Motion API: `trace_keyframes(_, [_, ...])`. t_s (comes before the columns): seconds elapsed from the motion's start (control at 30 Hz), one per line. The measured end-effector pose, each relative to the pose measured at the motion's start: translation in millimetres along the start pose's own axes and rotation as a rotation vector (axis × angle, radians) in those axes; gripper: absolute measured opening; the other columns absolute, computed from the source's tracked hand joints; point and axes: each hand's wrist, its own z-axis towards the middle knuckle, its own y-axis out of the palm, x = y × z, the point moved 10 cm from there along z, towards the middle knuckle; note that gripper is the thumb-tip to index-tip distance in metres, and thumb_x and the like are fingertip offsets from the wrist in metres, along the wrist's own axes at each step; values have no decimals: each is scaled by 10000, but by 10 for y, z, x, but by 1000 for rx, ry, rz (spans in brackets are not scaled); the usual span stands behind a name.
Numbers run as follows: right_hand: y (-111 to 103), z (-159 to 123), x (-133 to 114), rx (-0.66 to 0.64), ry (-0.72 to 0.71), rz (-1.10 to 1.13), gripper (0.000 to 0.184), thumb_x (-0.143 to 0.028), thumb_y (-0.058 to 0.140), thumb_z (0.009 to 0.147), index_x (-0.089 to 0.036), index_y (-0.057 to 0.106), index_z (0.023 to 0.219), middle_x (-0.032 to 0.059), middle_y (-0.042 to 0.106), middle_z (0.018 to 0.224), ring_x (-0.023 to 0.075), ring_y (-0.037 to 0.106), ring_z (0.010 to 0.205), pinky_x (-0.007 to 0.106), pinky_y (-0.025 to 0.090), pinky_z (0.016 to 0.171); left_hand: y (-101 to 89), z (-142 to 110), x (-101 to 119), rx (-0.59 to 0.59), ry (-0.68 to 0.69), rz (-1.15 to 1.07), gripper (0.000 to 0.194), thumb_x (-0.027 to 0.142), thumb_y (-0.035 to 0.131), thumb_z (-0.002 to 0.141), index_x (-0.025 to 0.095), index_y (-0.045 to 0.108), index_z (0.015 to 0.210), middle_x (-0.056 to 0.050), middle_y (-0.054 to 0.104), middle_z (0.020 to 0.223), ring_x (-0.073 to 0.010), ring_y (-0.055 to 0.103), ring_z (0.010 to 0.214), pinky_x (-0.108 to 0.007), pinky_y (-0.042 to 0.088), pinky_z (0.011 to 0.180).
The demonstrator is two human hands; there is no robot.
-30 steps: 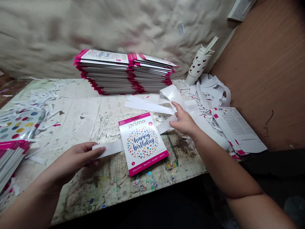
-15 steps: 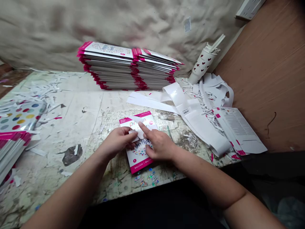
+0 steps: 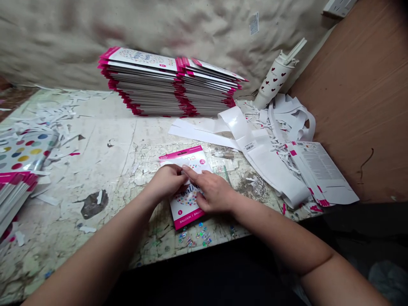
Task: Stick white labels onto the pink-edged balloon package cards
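A balloon package card (image 3: 188,208) with a pink border and a "birthday" print lies flat on the workbench (image 3: 95,170), near its front edge. My left hand (image 3: 165,182) and my right hand (image 3: 212,191) meet over its upper half, fingertips nearly touching. Both press on the card, and they hide most of its print. A small white piece shows between my fingers, but most of the white strip is hidden under them.
A tall stack of pink-edged packages (image 3: 168,85) stands behind my hands, beside a heart-printed tumbler (image 3: 272,83). White paper trimmings (image 3: 258,148) and a flat printed package (image 3: 321,174) lie to the right. Another stack (image 3: 12,191) sits at the left edge, with glitter confetti (image 3: 194,238) near the front.
My hands have come together over the card, and the white strip has gone from its side to under my fingers. The card sits turned and higher on the bench than a second ago.
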Motion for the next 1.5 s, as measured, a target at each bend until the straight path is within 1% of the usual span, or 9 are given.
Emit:
trace_keyframes(0.37, [-65, -131, 191, -41, 67, 78, 777, -219, 455, 808, -164, 57, 1473, 87, 542, 1305, 225, 490, 1197, 465, 293, 1067, 63, 67, -10, -69, 4, 77, 196, 379, 593, 653, 197, 532, 614, -17, 600, 474, -156, 555, 439, -239, 411, 428])
trace_keyframes(0.6, [9, -128, 219, -70, 94, 71, 801, -210, 475, 792, -163, 55, 1472, 88, 537, 1309, 241, 504, 1170, 465, 317, 1051, 115, 43, 84, -86, 57, 154, 198, 382, 571, 639, 199, 543, 569, -10, 574, 454, -161, 515, 393, -256, 382, 397])
trace_keyframes(0.87, [-72, -152, 132, 35, -1, 101, 823, -170, 472, 768, -241, 55, 1474, 59, 375, 1440, 232, 428, 1247, 427, 336, 1049, 103, 32, 166, -84, 100, 189, 219, 312, 455, 657, 168, 616, 697, -39, 604, 537, -200, 580, 470, -290, 439, 434])
trace_keyframes(0.97, [-48, -143, 143, 36, 42, 65, 809, -165, 464, 773, -201, 64, 1476, 82, 522, 1309, 234, 502, 1151, 435, 351, 1031, 75, -152, 183, 12, 204, 260, 261, 297, 473, 666, 171, 658, 801, -92, 684, 786, -271, 647, 771, -368, 516, 678])
trace_keyframes(1.1, [-66, -147, 135, 57, 54, 106, 808, -154, 476, 774, -200, 75, 1475, 72, 580, 1234, 211, 534, 1078, 386, 397, 983, 164, -635, 220, 342, 522, 563, 464, 327, 423, 788, 96, 597, 1150, -195, 519, 1300, -345, 421, 1245, -477, 309, 1049])
trace_keyframes(1.23, [-191, -123, 208, 64, 93, 243, 767, -167, 527, 765, -258, 191, 1448, 58, 547, 1263, 208, 519, 1114, 375, 435, 934, 466, -802, 100, 446, 586, 887, 630, 442, 400, 846, -12, 480, 1276, -291, 442, 1341, -409, 389, 1263, -522, 331, 1019])
trace_keyframes(1.33, [-539, -52, 397, 293, 154, 452, 508, -228, 602, 750, -262, 477, 1241, 67, 469, 1324, 207, 502, 1129, 343, 477, 855, 522, -790, 125, 489, 587, 999, 635, 484, 407, 848, 20, 495, 1274, -281, 485, 1306, -406, 434, 1229, -511, 378, 981])
trace_keyframes(1.4, [-637, 16, 594, 391, 250, 659, 259, -283, 636, 740, -208, 572, 980, 72, 589, 1108, 170, 587, 910, 296, 503, 718, 518, -788, 164, 515, 598, 1037, 617, 480, 408, 854, 28, 510, 1261, -274, 508, 1285, -394, 450, 1217, -496, 395, 970])
trace_keyframes(1.5, [-285, 168, 753, 164, 459, 1027, 235, -342, 681, 701, -182, 511, 729, -30, 565, 614, 84, 490, 475, 210, 416, 450, 514, -808, 190, 544, 622, 1053, 614, 469, 418, 857, 18, 504, 1264, -286, 516, 1262, -395, 449, 1216, -488, 395, 973])
